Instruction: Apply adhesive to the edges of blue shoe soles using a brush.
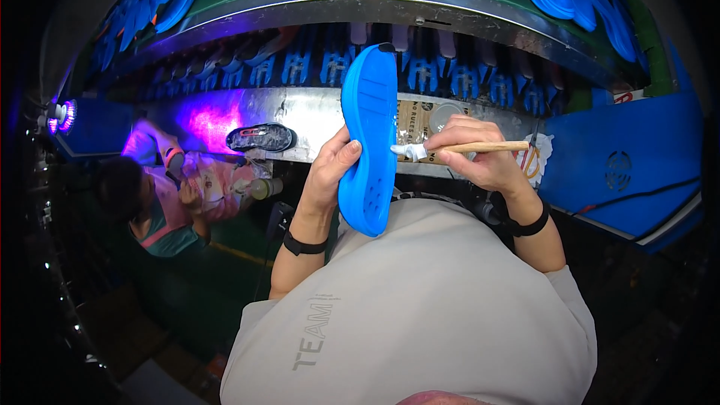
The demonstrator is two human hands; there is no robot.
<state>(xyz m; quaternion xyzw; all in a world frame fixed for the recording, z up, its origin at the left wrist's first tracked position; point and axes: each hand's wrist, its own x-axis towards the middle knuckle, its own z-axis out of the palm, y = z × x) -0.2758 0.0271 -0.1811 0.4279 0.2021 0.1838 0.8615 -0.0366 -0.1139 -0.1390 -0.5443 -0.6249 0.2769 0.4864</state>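
A: Where is my left hand?

B: At nine o'clock of the blue sole, fingers wrapped around it, holding it upright.

A: And my right hand?

B: At three o'clock, pinching a brush whose white tip touches the sole.

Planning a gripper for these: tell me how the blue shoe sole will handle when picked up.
Probably light: the left hand holds the blue shoe sole upright by one edge. Fairly stiff, since it stands unsupported without drooping. The side near the brush may be wet and slippery.

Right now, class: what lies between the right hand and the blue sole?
In the head view, the brush's white bristle tip spans from the right hand to the blue sole.
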